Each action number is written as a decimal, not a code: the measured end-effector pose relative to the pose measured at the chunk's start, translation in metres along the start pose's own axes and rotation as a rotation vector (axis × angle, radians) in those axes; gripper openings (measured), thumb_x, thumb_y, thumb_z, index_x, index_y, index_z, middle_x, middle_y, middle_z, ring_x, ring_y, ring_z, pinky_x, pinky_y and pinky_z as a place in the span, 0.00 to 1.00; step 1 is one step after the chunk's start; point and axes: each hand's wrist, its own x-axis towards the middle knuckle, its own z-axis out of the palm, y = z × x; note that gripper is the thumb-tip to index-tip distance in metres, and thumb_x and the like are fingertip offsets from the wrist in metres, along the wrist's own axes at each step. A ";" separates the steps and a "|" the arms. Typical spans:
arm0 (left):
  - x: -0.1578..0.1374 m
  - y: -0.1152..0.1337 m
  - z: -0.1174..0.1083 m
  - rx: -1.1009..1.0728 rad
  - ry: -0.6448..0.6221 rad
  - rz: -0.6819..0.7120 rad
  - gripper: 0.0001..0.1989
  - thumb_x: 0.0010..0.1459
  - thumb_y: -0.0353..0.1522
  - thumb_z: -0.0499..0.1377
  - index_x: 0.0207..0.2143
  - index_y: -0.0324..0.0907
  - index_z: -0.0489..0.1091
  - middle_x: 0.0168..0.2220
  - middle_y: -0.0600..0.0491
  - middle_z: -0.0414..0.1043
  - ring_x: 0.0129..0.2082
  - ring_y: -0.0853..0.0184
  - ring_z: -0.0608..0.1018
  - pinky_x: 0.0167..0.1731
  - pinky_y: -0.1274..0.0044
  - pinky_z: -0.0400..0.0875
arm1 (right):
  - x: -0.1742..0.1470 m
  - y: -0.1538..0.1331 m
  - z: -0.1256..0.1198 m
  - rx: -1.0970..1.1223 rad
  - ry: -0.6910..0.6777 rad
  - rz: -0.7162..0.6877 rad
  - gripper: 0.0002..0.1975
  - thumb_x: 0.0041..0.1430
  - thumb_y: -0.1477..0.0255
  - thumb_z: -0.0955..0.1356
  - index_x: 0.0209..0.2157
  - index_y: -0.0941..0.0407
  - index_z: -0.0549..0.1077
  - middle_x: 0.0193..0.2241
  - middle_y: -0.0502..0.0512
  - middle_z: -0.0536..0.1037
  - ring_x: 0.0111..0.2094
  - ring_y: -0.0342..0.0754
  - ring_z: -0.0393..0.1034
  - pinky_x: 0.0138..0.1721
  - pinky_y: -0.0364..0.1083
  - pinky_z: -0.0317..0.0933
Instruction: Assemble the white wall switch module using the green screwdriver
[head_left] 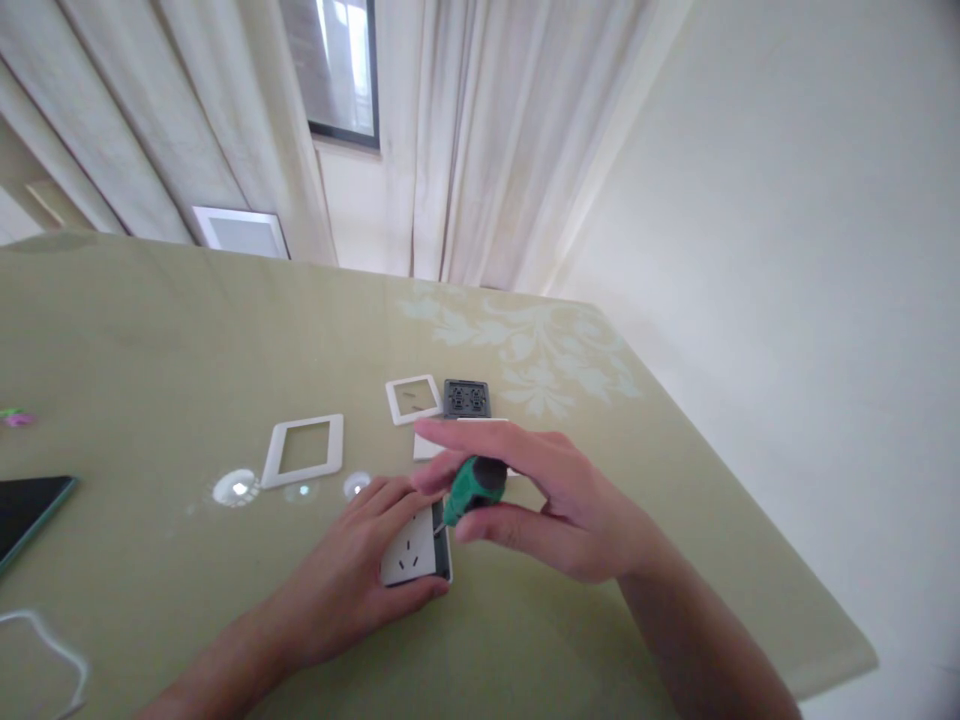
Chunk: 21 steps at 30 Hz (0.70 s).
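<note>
Worktop point(187, 370) judged partway: screwdriver work looks underway, while the near frame point(335, 440), far frame point(394, 405) and dark square part point(466, 398) lie loose, apparently left to deal with. Left hand point(371, 562), fingers moderately spread, clasps the white socket point(414, 566) from the side against the worktop, dark strip exposed; right hand point(562, 490) half curls, thumb and fingers around the green screwdriver point(469, 488) over that strip, screw seating can't tell.
</note>
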 end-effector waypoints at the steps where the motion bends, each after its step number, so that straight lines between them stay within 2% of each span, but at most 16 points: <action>1: 0.000 0.001 0.000 -0.006 -0.003 0.001 0.34 0.63 0.39 0.72 0.69 0.56 0.68 0.66 0.49 0.74 0.65 0.47 0.75 0.65 0.53 0.75 | -0.001 0.001 0.004 -0.110 0.111 -0.038 0.24 0.73 0.66 0.75 0.65 0.54 0.73 0.47 0.55 0.88 0.42 0.44 0.84 0.48 0.43 0.77; 3: 0.000 0.002 0.000 -0.024 -0.006 0.003 0.33 0.62 0.39 0.72 0.68 0.56 0.69 0.65 0.50 0.75 0.64 0.48 0.76 0.64 0.55 0.77 | -0.003 0.004 0.014 -0.316 0.336 -0.120 0.19 0.65 0.64 0.79 0.53 0.56 0.79 0.34 0.50 0.85 0.29 0.42 0.78 0.38 0.42 0.75; 4: 0.000 0.004 -0.001 -0.033 -0.006 0.002 0.33 0.62 0.38 0.72 0.68 0.57 0.70 0.64 0.51 0.75 0.64 0.48 0.77 0.64 0.56 0.77 | -0.003 0.005 0.019 -0.342 0.382 -0.125 0.17 0.64 0.64 0.80 0.50 0.56 0.80 0.32 0.50 0.84 0.29 0.42 0.76 0.37 0.42 0.74; 5: 0.000 0.005 -0.002 -0.037 -0.007 0.004 0.32 0.62 0.38 0.72 0.67 0.57 0.71 0.64 0.52 0.75 0.63 0.48 0.77 0.63 0.57 0.78 | -0.003 0.005 0.022 -0.295 0.371 -0.092 0.17 0.65 0.64 0.79 0.50 0.56 0.80 0.35 0.52 0.85 0.31 0.44 0.78 0.38 0.43 0.74; 7: 0.000 0.008 -0.004 -0.031 -0.016 0.004 0.32 0.62 0.38 0.72 0.67 0.58 0.70 0.63 0.53 0.76 0.63 0.48 0.77 0.63 0.56 0.78 | -0.002 0.003 0.022 -0.002 0.238 0.067 0.17 0.69 0.67 0.77 0.56 0.56 0.78 0.46 0.58 0.87 0.44 0.47 0.83 0.47 0.46 0.77; 9: 0.001 0.010 -0.006 -0.027 -0.030 -0.006 0.33 0.62 0.38 0.72 0.68 0.59 0.69 0.63 0.53 0.77 0.62 0.48 0.78 0.62 0.55 0.78 | 0.000 0.002 0.015 0.379 0.048 0.211 0.20 0.72 0.71 0.74 0.62 0.55 0.73 0.54 0.63 0.85 0.54 0.49 0.83 0.54 0.49 0.77; 11: 0.002 0.012 -0.007 -0.043 -0.046 -0.014 0.30 0.62 0.39 0.71 0.65 0.58 0.72 0.62 0.53 0.78 0.61 0.48 0.79 0.61 0.55 0.79 | 0.001 0.004 0.004 0.692 -0.130 0.228 0.21 0.72 0.72 0.75 0.63 0.56 0.73 0.51 0.63 0.87 0.53 0.50 0.84 0.54 0.51 0.78; 13: 0.003 0.011 -0.008 -0.062 -0.062 -0.014 0.23 0.63 0.39 0.71 0.60 0.58 0.76 0.62 0.54 0.78 0.60 0.48 0.80 0.60 0.57 0.80 | 0.001 0.011 -0.003 0.849 -0.240 0.210 0.21 0.68 0.72 0.78 0.59 0.57 0.75 0.46 0.62 0.88 0.49 0.50 0.85 0.52 0.51 0.79; 14: 0.003 0.011 -0.007 -0.062 -0.067 -0.009 0.22 0.63 0.39 0.71 0.58 0.58 0.76 0.62 0.54 0.78 0.61 0.48 0.80 0.60 0.57 0.79 | 0.001 0.016 -0.005 0.885 -0.251 0.213 0.21 0.66 0.73 0.79 0.57 0.57 0.76 0.44 0.61 0.88 0.48 0.50 0.85 0.52 0.51 0.79; 17: 0.002 0.007 -0.004 -0.037 -0.070 -0.008 0.30 0.62 0.40 0.73 0.65 0.57 0.72 0.65 0.50 0.75 0.65 0.46 0.76 0.64 0.54 0.75 | -0.002 0.035 0.004 0.901 -0.107 0.309 0.18 0.60 0.73 0.82 0.49 0.57 0.79 0.36 0.53 0.86 0.37 0.45 0.84 0.40 0.43 0.78; 19: 0.001 0.005 -0.003 -0.030 -0.079 -0.011 0.35 0.61 0.40 0.73 0.68 0.55 0.69 0.66 0.47 0.74 0.65 0.46 0.75 0.65 0.52 0.74 | -0.003 0.045 0.016 0.917 0.038 0.343 0.15 0.58 0.69 0.84 0.39 0.56 0.78 0.26 0.45 0.80 0.24 0.40 0.74 0.27 0.38 0.69; 21: 0.000 0.005 -0.003 -0.027 -0.088 -0.009 0.36 0.61 0.39 0.74 0.69 0.54 0.68 0.66 0.47 0.74 0.65 0.47 0.75 0.65 0.53 0.74 | -0.003 0.050 0.028 1.020 0.106 0.261 0.20 0.56 0.60 0.84 0.32 0.55 0.75 0.19 0.40 0.71 0.18 0.38 0.61 0.23 0.39 0.62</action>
